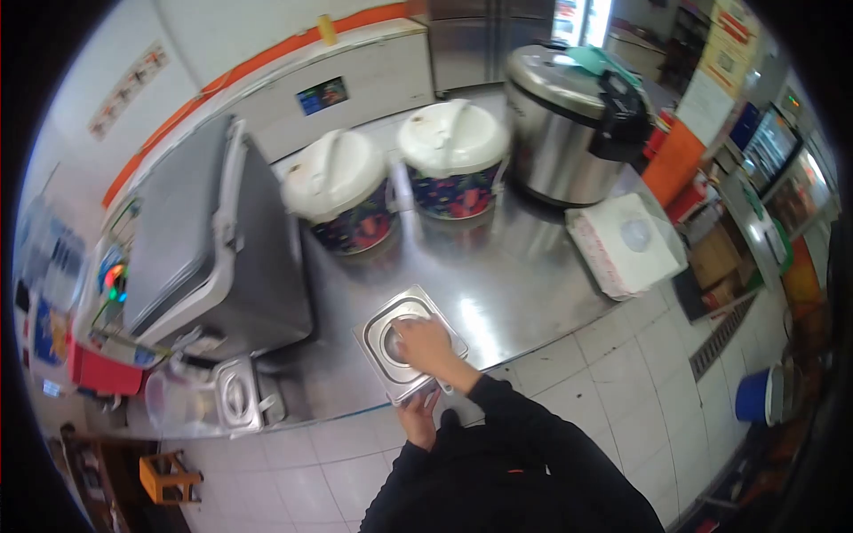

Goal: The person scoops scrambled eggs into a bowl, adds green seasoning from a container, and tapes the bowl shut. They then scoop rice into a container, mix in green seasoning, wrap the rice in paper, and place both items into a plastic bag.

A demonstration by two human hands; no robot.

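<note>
The left hand [419,420] comes up from the bottom, palm toward the near side of the metal container [409,342], its fingers raised against the wall just below the rim and slightly apart; how firmly they press cannot be told. To its right, the right hand [424,345] reaches in from the lower right with the forearm slanting up and leftward, back of the hand upward, fingers bent down onto the middle of the lid [387,322]; whether they pinch anything there cannot be told. The container sits at the near edge of the steel surface [355,387], between both hands. From left to right stand one orange stool [167,478] on the floor, one clear tub [173,400], one smaller lidded metal pan [238,396], one gray cooler box [209,240], two patterned buckets [357,226] with white lids, one large steel pot [560,133], one white packet [625,244] and, on the floor, one blue bucket [753,396]. The clear tub is blurred, its contents hard to make out; the left fingertips are partly hidden by the container, the right ones are indistinct against the shiny lid, and the dark border cuts off the outermost things.
</note>
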